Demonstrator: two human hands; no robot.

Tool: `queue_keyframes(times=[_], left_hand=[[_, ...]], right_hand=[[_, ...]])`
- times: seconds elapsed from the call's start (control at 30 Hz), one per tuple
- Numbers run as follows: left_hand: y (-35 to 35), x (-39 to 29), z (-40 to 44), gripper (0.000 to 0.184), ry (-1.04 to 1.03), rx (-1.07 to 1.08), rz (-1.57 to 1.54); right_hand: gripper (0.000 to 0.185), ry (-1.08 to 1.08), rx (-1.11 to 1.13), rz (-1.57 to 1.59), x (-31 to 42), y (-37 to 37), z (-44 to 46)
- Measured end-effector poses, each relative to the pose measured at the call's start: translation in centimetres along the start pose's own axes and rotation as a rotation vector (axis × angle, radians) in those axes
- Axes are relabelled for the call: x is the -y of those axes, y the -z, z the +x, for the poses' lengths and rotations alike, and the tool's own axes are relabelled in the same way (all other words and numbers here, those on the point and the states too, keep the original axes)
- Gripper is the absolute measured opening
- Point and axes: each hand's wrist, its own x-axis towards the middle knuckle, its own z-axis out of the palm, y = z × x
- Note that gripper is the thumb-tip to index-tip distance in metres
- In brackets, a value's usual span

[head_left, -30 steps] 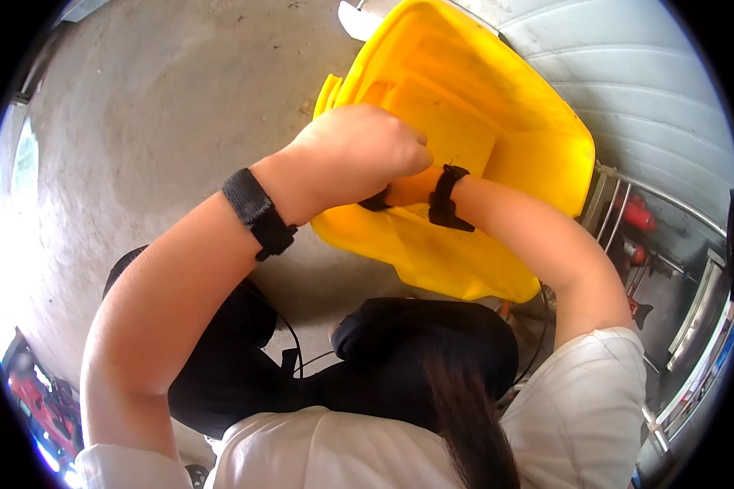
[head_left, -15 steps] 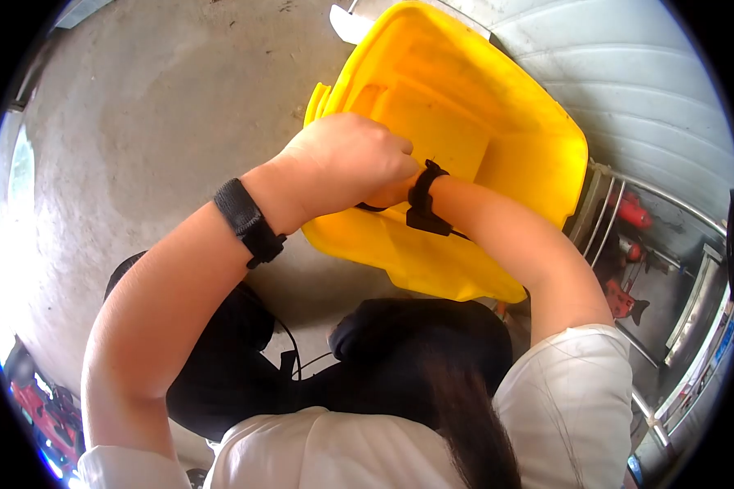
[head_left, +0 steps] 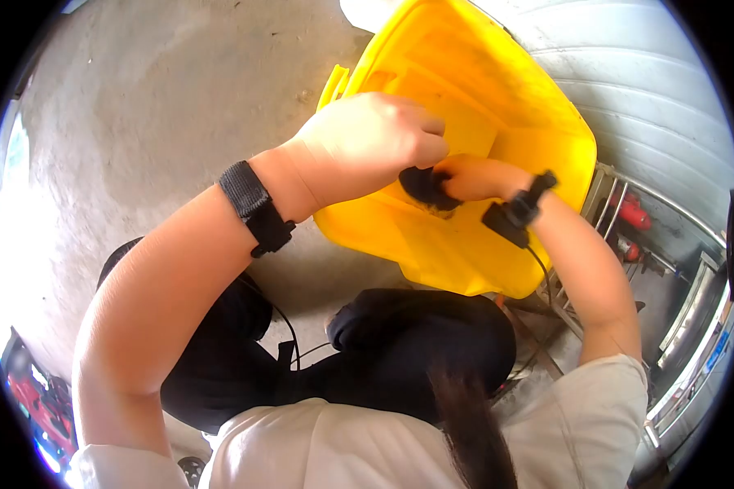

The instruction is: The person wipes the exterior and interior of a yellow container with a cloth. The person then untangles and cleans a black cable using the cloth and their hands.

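Note:
A large yellow plastic bin (head_left: 538, 155) lies tipped in front of me, its open mouth facing me. My left hand (head_left: 383, 138) is closed in a fist above the bin's left part; whatever its fingers hold is hidden. Just to its right, inside the bin's mouth, my right hand (head_left: 475, 177) grips a soft-looking black thing (head_left: 424, 187). This black thing is blurred and partly covered by the left hand, so its kind does not show. Both wrists wear black straps.
On the right stands a metal rack (head_left: 678, 213) with red items on it, beside a pale ribbed wall (head_left: 628, 73). Bare concrete floor (head_left: 171, 106) spreads to the left. My knees are close below the bin, with a thin black cable (head_left: 294, 334) between them.
My right hand has come out from under the left and moved right, showing the black thing it holds. My left hand has shifted slightly up and right.

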Motion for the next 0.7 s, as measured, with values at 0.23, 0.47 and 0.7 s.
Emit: queue_keyframes(times=[0.23, 0.47, 0.7], left_hand=[[0.1, -0.4, 0.1, 0.015, 0.023, 0.014, 0.015], [-0.3, -0.2, 0.1, 0.016, 0.042, 0.042, 0.051], [0.4, -0.6, 0.2, 0.018, 0.077, 0.073, 0.068]], right_hand=[[0.036, -0.192, -0.057, -0.058, -1.1, 0.9, -5.4], [0.051, 0.12, 0.006, 0.008, -2.0, -3.3, -0.3], [0.054, 0.256, 0.091, -0.513, 1.0, -2.3, 3.5]])
